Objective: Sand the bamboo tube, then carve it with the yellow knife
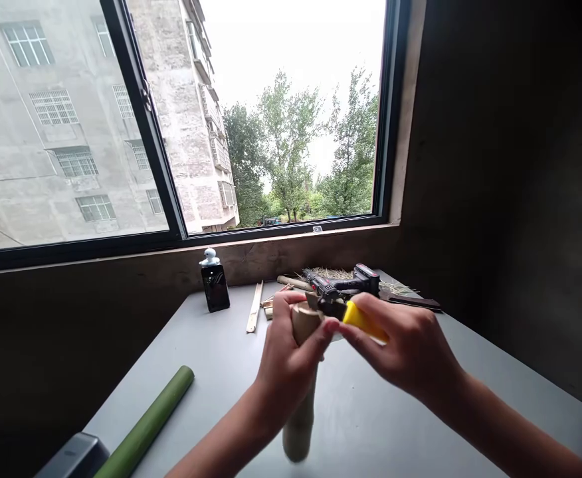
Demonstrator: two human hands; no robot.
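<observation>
A black-framed window (146, 126) in dark walls (495, 199) overlooks a grey building (16, 133) and trees (288, 146).

Daylight enters through the window (276, 113) from a pale, overcast sky (291, 40), which is blown out almost to white. The wall (510, 166) on the right and the wall below the sill (62, 345) sink into deep, nearly black shadow. The table (371, 425) takes soft, even light and shows only faint, diffuse shadows. The left hand (291, 358) and right hand (400, 352) are lit from the front of the scene, their edges slightly soft. The bamboo tube (299, 425) and yellow tool (363, 322) show some motion blur. Wide-angle distortion bends the outside building (56, 119) and window frame (141, 113) towards the edges.
</observation>
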